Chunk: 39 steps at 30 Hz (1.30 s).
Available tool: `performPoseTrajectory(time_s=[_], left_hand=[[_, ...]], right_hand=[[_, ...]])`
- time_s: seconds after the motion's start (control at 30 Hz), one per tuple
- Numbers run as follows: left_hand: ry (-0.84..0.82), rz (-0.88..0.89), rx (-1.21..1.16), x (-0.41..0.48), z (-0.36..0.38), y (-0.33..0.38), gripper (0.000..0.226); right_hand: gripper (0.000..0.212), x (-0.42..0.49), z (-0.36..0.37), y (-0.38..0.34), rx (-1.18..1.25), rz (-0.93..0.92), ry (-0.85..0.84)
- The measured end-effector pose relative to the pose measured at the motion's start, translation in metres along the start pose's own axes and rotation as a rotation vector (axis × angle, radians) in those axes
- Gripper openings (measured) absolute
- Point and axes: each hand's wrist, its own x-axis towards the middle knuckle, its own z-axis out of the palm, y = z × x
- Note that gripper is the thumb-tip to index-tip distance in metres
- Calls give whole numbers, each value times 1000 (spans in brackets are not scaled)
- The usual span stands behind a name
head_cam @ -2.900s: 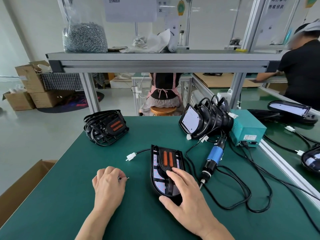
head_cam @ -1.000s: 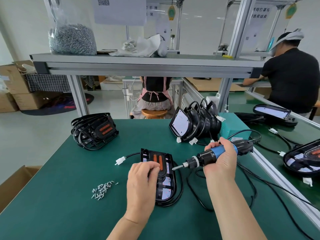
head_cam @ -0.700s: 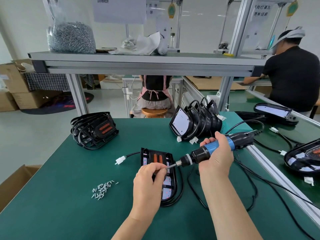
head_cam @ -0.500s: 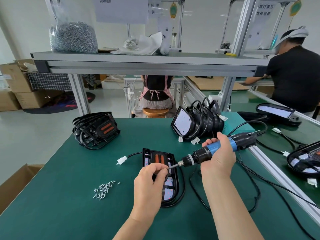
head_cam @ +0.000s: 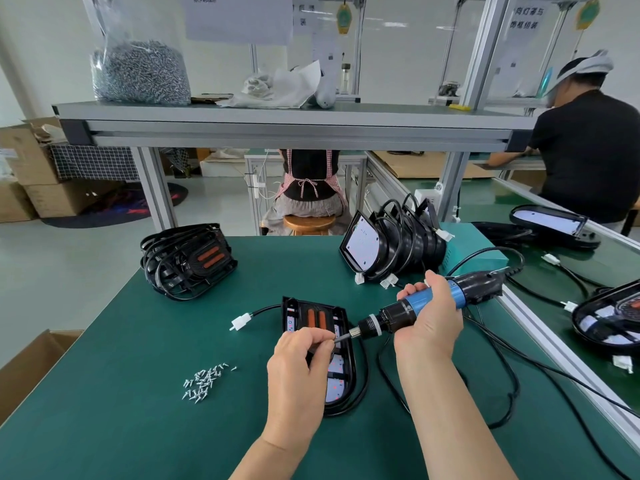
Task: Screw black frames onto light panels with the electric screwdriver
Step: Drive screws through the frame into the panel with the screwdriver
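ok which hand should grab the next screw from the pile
Left hand, probably: the screw pile lies on its side, though its fingers pinch the bit; the right hand grips the electric screwdriver.

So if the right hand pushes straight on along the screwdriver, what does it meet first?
The right hand aims the screwdriver at the left hand, whose fingertips pinch the bit; the panel seems just beneath, depth unclear.
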Motion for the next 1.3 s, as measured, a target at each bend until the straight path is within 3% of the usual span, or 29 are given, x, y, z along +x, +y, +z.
performPoseTrajectory(time_s=[0.23, 0.53, 1.3], left_hand=[[-8, -144, -233, 1, -1, 0, 27], [-9, -191, -350, 4, 3, 2, 37], [45, -191, -326, -3, 9, 5, 32]], right_hand=[[23, 6, -4, 0, 33, 74, 53], [23, 8, -4, 1, 62, 81, 54], [17, 7, -9, 5, 88, 143, 82]])
